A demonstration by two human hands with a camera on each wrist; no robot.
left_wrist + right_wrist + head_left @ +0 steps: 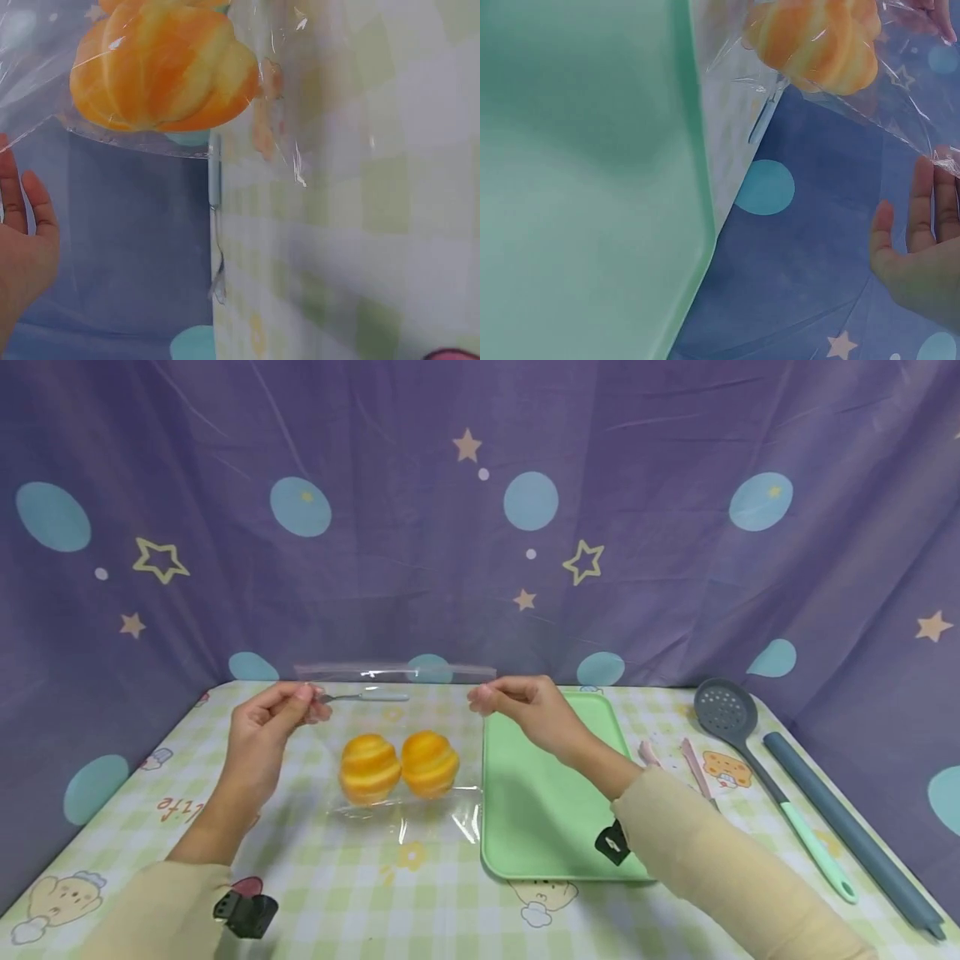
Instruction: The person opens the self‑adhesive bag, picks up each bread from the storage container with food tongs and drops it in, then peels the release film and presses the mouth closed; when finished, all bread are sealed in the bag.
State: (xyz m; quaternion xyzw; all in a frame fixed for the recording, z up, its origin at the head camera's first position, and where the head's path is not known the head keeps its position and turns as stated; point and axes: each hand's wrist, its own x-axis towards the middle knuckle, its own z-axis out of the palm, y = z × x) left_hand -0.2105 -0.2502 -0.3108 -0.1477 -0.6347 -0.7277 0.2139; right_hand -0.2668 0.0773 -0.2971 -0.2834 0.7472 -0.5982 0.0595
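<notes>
A clear plastic zip bag point(395, 671) hangs between my two hands above the table, its zip strip at the top. Inside it sit two orange-yellow striped bread rolls, a left roll point(370, 768) and a right roll point(430, 764), side by side at the bottom. My left hand point(262, 722) pinches the bag's left side near the top between thumb and fingers. At the opposite side, my right hand point(528, 710) pinches it in the same way. Both wrist views show a roll point(165, 67) through the shiny film; the fingertips' grip is partly cut off there.
A green tray point(555, 810) lies under my right forearm. Behind the bag is a small fork point(382, 697). To the right lie pink utensils point(697, 768), a grey skimmer point(726, 710) with a mint handle, and a long dark grey rod point(847, 831). A starred curtain point(420, 527) closes the back.
</notes>
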